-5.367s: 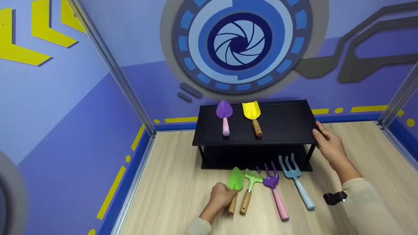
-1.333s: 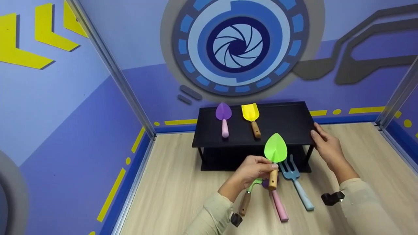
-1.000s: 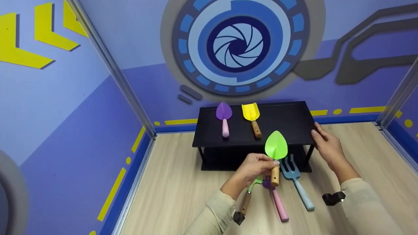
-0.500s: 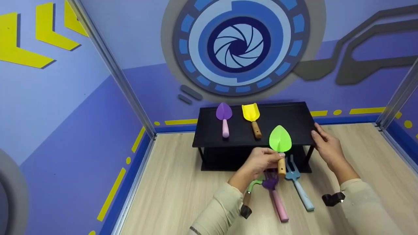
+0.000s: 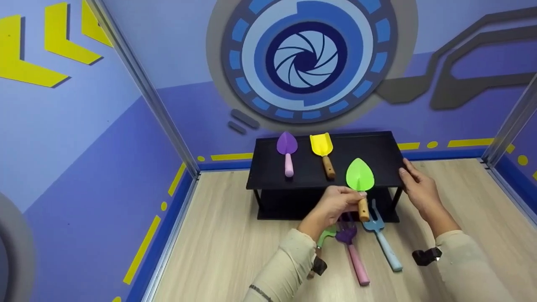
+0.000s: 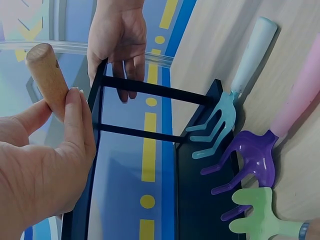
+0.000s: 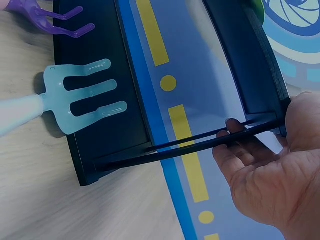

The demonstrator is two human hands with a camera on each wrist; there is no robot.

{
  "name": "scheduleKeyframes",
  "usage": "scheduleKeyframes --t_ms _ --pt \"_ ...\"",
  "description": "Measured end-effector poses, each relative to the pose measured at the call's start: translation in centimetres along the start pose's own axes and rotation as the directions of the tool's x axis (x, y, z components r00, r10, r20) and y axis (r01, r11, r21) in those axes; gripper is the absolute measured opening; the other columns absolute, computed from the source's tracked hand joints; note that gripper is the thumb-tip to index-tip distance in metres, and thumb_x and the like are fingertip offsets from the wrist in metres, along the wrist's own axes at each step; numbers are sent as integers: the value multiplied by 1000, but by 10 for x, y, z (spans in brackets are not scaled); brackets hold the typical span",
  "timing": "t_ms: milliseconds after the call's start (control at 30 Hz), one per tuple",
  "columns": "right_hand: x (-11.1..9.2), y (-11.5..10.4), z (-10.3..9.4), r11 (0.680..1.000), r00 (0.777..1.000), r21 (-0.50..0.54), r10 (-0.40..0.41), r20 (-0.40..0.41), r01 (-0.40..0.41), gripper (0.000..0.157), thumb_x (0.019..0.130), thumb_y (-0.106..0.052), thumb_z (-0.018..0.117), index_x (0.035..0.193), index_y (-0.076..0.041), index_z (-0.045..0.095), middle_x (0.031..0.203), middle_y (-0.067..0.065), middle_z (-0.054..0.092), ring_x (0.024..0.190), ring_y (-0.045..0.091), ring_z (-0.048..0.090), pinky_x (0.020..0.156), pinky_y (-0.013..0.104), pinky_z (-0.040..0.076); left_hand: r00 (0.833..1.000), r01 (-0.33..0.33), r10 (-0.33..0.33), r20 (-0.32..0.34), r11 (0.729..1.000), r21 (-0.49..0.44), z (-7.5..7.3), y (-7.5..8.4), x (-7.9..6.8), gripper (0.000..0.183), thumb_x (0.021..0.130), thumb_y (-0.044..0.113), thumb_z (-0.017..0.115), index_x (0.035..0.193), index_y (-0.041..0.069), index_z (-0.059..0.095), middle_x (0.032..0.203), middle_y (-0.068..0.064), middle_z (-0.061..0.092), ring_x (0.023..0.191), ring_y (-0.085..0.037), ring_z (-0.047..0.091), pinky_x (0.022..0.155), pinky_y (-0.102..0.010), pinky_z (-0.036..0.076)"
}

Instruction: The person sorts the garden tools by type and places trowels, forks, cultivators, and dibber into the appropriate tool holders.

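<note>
My left hand (image 5: pixel 335 203) pinches a green hand trowel (image 5: pixel 360 174) by the top of its wooden handle, thumb against fingers. The blade points away, over the front edge of a black two-tier shelf (image 5: pixel 369 147). Whether the blade touches the shelf top cannot be told. In the left wrist view the wooden handle (image 6: pixel 47 75) stands out between thumb and fingers. My right hand (image 5: pixel 423 188) holds the shelf's right end, seen closer in the right wrist view. On the shelf top lie a purple trowel (image 5: pixel 287 144) with pink handle and a yellow scoop (image 5: pixel 321 144).
Before the shelf, a light blue hand fork (image 5: pixel 387 247) and a purple fork (image 5: pixel 357 262) with pink handle lie with tines over the lower tier. A green rake (image 5: pixel 326 237) is partly hidden by my left arm. Printed walls (image 5: pixel 184 109) enclose the table.
My left hand took the green trowel from the table, lifted it rightward, and lately moved it slightly forward over the shelf's front edge. My right hand stays at the shelf's end.
</note>
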State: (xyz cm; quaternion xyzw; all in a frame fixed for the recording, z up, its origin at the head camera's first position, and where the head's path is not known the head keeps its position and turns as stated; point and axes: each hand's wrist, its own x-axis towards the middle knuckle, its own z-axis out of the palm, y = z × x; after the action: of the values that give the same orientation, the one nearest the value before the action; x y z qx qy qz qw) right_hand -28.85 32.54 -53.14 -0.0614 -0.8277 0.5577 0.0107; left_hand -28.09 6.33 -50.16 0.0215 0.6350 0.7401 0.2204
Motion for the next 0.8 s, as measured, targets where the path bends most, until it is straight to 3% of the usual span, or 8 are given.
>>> scheduleKeyframes --t_ms 300,533,800 --pt "0 0 0 1000 1000 11 -2 2 2 71 109 -66 38 169 -39 11 180 11 6 164 42 20 125 35 41 999 -2 1 -43 1000 -17 8 5 12 10 94 6 81 99 -3 79 96 -9 81 82 -13 73 86 -33 68" --pt "0 0 0 1000 1000 -10 1 -14 -1 71 109 -67 37 168 -40 11 180 9 6 165 42 18 127 49 36 997 -4 -3 -83 997 -74 18 7 17 10 95 8 80 95 -2 80 89 -5 79 79 -11 72 83 -29 67" --pt "0 0 1 1000 1000 3 5 -2 -5 72 109 -67 37 169 -37 10 180 8 5 165 42 18 128 53 34 990 13 -35 -134 986 -167 30 12 19 11 94 8 81 89 -2 78 84 -4 76 74 -11 71 81 -29 68"
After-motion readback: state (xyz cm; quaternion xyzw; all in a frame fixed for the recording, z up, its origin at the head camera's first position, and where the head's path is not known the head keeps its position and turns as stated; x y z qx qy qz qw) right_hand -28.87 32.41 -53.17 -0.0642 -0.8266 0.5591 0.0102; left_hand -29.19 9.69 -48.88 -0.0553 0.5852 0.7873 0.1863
